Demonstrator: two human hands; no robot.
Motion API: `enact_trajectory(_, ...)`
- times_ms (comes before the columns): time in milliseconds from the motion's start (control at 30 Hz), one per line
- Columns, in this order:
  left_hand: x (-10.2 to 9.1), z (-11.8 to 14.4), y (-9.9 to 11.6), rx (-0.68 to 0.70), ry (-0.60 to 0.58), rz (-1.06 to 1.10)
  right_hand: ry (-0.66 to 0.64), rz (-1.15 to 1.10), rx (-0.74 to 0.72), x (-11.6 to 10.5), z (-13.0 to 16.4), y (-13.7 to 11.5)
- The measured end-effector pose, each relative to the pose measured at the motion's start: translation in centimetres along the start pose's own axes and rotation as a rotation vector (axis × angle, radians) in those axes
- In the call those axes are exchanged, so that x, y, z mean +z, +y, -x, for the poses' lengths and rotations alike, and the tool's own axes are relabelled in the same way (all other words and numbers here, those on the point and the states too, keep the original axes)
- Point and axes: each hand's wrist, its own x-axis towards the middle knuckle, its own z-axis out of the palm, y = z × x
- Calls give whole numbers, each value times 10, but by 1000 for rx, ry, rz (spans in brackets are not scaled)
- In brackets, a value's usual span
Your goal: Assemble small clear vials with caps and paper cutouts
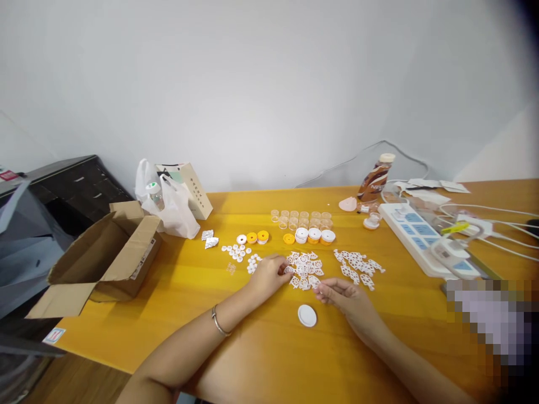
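Note:
Several flat white openwork plastic pieces (304, 264) lie in a loose pile on the table. At the pile's left edge, my left hand (267, 276) is closed, with thumb and forefinger around a white piece (288, 270). My right hand (344, 298) pinches another white openwork piece (314, 282) at the pile's front edge. A round white lid (307, 316) lies flat just in front of the pile. To the right is a second spread of similar white pieces (357, 264). Small white caps (236, 252) and small white balls (252, 261) lie left of my left hand.
Behind the pile stand clear cups (303, 216) and white and yellow round parts (314, 234). An open cardboard box (122, 252) and a plastic bag (179, 207) are at left. A power strip (421, 238), cables and a brown bottle (376, 178) occupy the right.

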Motion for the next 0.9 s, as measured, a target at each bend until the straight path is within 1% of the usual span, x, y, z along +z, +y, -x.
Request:
enact_trajectory(133, 2, -1, -4, -42, 4, 61, 0, -6, -2, -1, 0, 0)
enact_trajectory(267, -1, -1, -7, -88, 20, 111, 18, -8, -13, -4, -1, 0)
enact_trajectory(400, -8, 0, -3, -84, 28, 143, 32, -37, 7, -4, -1, -2)
enact_trajectory(467, -14, 1, 3, -44, 29, 187, 41, -76, 25, -4, 0, -2)
enact_trajectory(567, -22, 4, 13, 64, -14, 355, 20, -143, 62, -6, 1, -2)
enact_trajectory(633, -25, 8, 18, 93, -70, 507, -11, -191, 87, -7, 1, -1)
enact_trajectory(733, -24, 12, 22, 40, -136, 703, -48, -232, 117, -9, 2, -1)
enact_trajectory(900, -19, 19, 23, -75, -219, 869, -39, -253, 150, -6, 4, -4)
